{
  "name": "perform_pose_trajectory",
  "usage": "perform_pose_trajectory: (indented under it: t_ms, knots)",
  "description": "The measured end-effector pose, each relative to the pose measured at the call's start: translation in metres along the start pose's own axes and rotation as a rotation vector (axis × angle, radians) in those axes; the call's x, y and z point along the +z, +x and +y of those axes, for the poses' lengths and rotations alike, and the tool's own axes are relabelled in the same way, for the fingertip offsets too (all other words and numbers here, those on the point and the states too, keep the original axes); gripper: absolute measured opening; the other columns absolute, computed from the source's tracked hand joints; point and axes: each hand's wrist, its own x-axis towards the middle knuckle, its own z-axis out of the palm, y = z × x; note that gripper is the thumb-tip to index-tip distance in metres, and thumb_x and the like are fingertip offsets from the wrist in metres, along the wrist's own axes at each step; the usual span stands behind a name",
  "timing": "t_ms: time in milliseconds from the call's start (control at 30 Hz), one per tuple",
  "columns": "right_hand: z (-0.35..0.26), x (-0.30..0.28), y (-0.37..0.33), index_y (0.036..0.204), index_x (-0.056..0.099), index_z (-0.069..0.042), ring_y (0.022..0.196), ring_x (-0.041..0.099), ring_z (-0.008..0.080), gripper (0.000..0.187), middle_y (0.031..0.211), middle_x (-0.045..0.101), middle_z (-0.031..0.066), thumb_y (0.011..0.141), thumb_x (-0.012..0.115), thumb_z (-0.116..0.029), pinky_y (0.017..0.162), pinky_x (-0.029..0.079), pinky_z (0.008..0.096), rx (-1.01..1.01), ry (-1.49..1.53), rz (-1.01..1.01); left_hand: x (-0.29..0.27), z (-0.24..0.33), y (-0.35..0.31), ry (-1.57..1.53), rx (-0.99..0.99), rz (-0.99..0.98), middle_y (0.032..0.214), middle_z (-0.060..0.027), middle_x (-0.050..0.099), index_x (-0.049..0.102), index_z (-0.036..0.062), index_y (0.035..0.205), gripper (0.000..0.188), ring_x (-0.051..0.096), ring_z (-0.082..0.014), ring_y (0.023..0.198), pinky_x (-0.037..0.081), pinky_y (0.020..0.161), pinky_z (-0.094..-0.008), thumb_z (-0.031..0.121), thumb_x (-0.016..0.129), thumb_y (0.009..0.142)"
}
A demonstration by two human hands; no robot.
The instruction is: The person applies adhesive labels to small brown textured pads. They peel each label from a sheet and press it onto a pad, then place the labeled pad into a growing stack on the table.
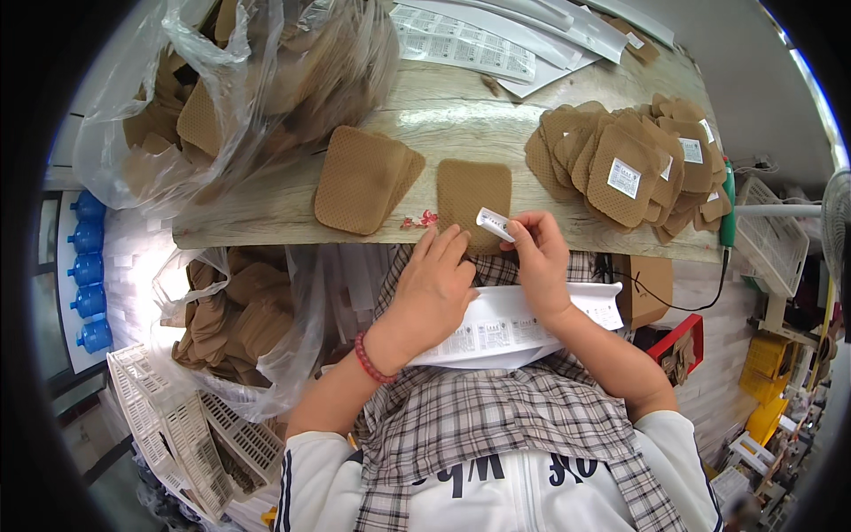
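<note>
Pinching a label (493, 222) over a brown pad (475, 188) at the table (425, 111)'s near edge, the right hand (542, 257) seems mid-labelling. The left hand (433, 288) looks unclenched; alignment, then pressing, seems needed.

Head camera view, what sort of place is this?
Probably a small workshop or packing room: a pile of brown pads, some with white labels, lies on the table, a clear plastic bag holds similar pads, and white plastic crates stand at left.
</note>
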Motion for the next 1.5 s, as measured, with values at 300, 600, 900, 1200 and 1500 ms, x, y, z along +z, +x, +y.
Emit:
perform_pose_trajectory:
  t_ms: [300, 600, 900, 1200, 1500]
  knots:
    - [-0.008, -0.008, 0.033, 0.099, 0.061, 0.000, 0.072, 0.054, 0.0092, 0.005, 0.083, 0.063, 0.0039, 0.098, 0.063, -0.004, 0.065, 0.046, 0.0254, -0.168, -0.347, -0.020, 0.025, 0.007, -0.005, -0.004, 0.026, 0.071, 0.131, -0.0242, 0.053, 0.058, -0.0033, 0.112, 0.038, 0.044, -0.0414, 0.137, 0.030, 0.120, -0.0529, 0.013, 0.074, 0.083]
    - [0.000, -0.016, 0.027, 0.098, 0.061, -0.001, 0.072, 0.056, 0.0108, 0.005, 0.083, 0.066, 0.0057, 0.098, 0.064, -0.005, 0.065, 0.047, 0.0269, -0.242, -0.356, 0.138, 0.035, 0.005, 0.001, 0.043, -0.064, 0.077, 0.146, -0.0234, 0.045, 0.044, -0.0085, 0.143, 0.079, 0.038, -0.0372, 0.142, 0.028, 0.122, -0.0494, 0.024, 0.079, 0.081]
    - [0.002, -0.008, 0.044, 0.097, 0.064, -0.004, 0.070, 0.061, 0.0135, 0.006, 0.081, 0.067, 0.0057, 0.094, 0.068, -0.005, 0.065, 0.050, 0.0287, -0.276, -0.478, 0.098, 0.038, 0.005, 0.005, 0.072, -0.092, 0.058, 0.152, -0.0234, 0.041, 0.042, -0.0096, 0.145, 0.086, 0.032, -0.0362, 0.147, 0.019, 0.125, -0.0513, 0.030, 0.080, 0.079]
    - [0.005, 0.005, 0.045, 0.089, 0.065, -0.007, 0.070, 0.065, 0.0260, 0.008, 0.079, 0.066, 0.0085, 0.087, 0.072, -0.007, 0.063, 0.050, 0.0364, -0.353, -0.623, 0.155, 0.037, 0.005, 0.005, 0.087, -0.087, 0.048, 0.152, -0.0239, 0.042, 0.043, -0.0094, 0.145, 0.085, 0.032, -0.0364, 0.148, 0.018, 0.125, -0.0517, 0.030, 0.080, 0.079]
    - [0.002, 0.006, 0.046, 0.088, 0.065, -0.008, 0.075, 0.066, 0.0283, 0.008, 0.080, 0.068, 0.0078, 0.087, 0.073, -0.011, 0.065, 0.050, 0.0392, -0.363, -0.692, 0.152, 0.036, 0.006, 0.006, 0.091, -0.091, 0.044, 0.152, -0.0241, 0.042, 0.044, -0.0093, 0.145, 0.085, 0.033, -0.0362, 0.148, 0.018, 0.124, -0.0523, 0.029, 0.081, 0.078]
